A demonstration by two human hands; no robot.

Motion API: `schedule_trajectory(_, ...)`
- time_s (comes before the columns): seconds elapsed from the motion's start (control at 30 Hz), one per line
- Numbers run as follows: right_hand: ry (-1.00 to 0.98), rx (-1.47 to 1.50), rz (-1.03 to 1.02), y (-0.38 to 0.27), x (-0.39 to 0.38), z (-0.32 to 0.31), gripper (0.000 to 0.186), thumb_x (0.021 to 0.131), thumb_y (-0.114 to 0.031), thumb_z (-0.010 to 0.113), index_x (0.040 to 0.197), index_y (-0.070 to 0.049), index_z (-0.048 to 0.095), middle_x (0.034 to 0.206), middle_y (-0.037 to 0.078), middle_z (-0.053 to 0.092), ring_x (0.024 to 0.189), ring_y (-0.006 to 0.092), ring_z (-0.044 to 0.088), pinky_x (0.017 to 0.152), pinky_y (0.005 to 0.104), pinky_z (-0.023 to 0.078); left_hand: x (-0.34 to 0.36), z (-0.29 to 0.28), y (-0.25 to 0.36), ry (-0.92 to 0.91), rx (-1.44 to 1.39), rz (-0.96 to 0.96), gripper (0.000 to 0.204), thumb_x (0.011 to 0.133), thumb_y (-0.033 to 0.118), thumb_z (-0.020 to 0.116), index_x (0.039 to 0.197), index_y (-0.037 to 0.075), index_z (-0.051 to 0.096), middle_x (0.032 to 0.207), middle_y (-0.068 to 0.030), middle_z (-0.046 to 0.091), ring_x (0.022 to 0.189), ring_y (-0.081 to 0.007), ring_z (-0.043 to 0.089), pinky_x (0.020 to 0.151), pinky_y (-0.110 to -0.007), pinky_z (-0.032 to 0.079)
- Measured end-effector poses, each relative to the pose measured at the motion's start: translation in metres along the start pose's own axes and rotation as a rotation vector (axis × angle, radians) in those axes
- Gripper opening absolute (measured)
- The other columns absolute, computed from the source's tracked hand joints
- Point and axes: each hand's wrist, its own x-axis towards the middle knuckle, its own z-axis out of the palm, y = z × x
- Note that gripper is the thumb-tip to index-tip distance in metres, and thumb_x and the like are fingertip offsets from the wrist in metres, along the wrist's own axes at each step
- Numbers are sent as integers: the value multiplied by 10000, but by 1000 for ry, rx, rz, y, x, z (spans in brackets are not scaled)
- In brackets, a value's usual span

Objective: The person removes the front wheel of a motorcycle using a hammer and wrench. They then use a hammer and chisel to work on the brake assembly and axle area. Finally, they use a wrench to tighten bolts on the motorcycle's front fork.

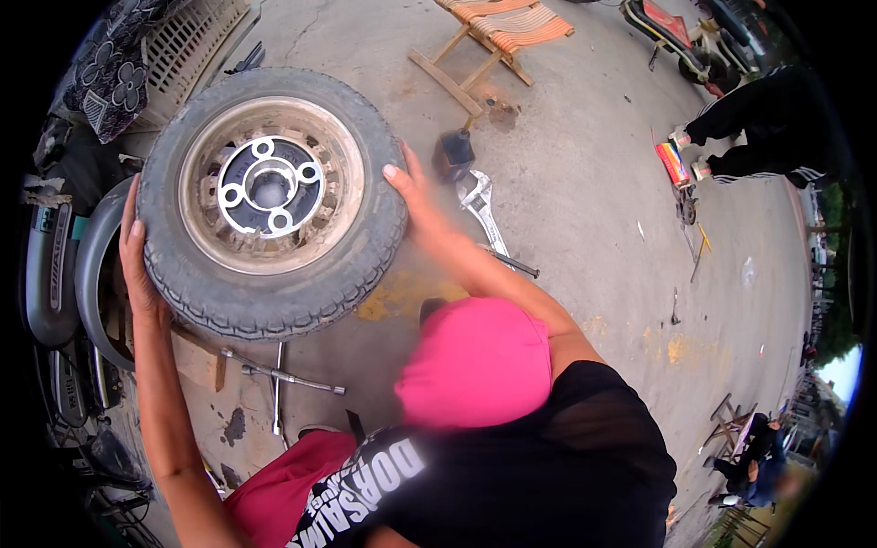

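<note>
A small wheel (265, 196) with a black treaded tyre, a rusty rim and several round holes around its hub is held between my two hands. My left hand (139, 260) presses along the tyre's left side, fingers pointing up the tread. On the opposite side, my right hand (413, 196) grips the tyre with its thumb on the sidewall. The wheel's face, tilted, is turned up towards me. Beneath its lower edge, a four-way lug wrench (281, 374) lies on the concrete, partly hidden.
An adjustable wrench (484, 208) and a dark container (454, 155) sit right of the wheel. A folding stool (502, 27) stands beyond. Scooter parts (50, 274) crowd the left, beside a cream plastic crate (187, 50). Another person's legs (758, 137) are at the far right.
</note>
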Motion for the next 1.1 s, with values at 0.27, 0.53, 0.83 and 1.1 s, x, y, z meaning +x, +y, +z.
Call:
schedule_trajectory(0.27,262,140,-437,-141,-20,-119,664,860,-439,656,1353,-45,450,1304,136,549,1172,270,546,1010,408,456,50,186,66,-409,64,534,831,777,423,700,1461,86,368,1422,-184,423,1284,-269,462,1034,-379,418)
schedule_trajectory(0.53,648,66,-355,-180,-154,-298,602,907,-420,581,1334,-12,464,1265,160,577,1124,277,586,990,410,472,15,358,-31,-782,94,193,607,880,194,625,1447,171,412,1453,-164,372,1326,-271,403,1096,-383,329)
schedule_trajectory(0.83,867,-161,157,-154,-200,-399,582,881,-401,611,1295,-7,499,1235,152,595,1089,252,607,931,383,504,-61,422,-203,-632,-363,-1045,575,952,167,468,1486,63,281,1501,-143,342,1399,-293,298,1122,-467,247)
schedule_trajectory(1.1,701,-469,384,-208,-109,-491,645,868,-346,653,1372,-4,440,1279,129,564,1133,226,563,962,346,448,-66,443,-260,-712,-386,-1121,594,965,202,490,1494,104,238,1527,-142,267,1439,-300,180,1128,-532,252)
